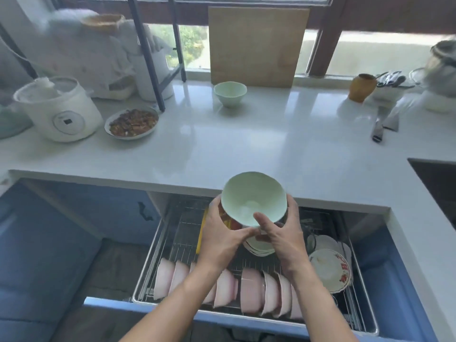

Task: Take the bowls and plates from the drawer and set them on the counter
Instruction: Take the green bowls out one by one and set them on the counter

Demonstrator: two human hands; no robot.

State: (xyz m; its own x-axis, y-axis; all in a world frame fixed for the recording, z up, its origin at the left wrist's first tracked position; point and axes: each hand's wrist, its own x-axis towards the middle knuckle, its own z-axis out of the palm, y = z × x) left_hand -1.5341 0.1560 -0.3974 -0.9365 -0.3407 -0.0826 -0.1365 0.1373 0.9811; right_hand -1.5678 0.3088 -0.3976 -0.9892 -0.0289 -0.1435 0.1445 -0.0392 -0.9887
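Both hands hold a pale green bowl (254,197) above the open drawer (246,314), just below the counter's front edge. My left hand (223,239) cups its left side and underside. My right hand (281,233) grips the right rim, thumb inside the bowl. A second pale green bowl (230,93) stands upright on the white counter (246,144) near the back. In the drawer's wire rack, a row of pink bowls (249,292) stands on edge along the front. A stack of plates (259,248) lies partly hidden under my hands. A white plate with red flowers (330,270) sits at the right.
On the counter's left stand a white rice cooker (59,109) and a plate of dark food (132,123). A wooden cutting board (256,45) leans against the window. An orange jar (361,87) and utensils (391,79) sit at the right, and a sink (439,178) opens at the right edge.
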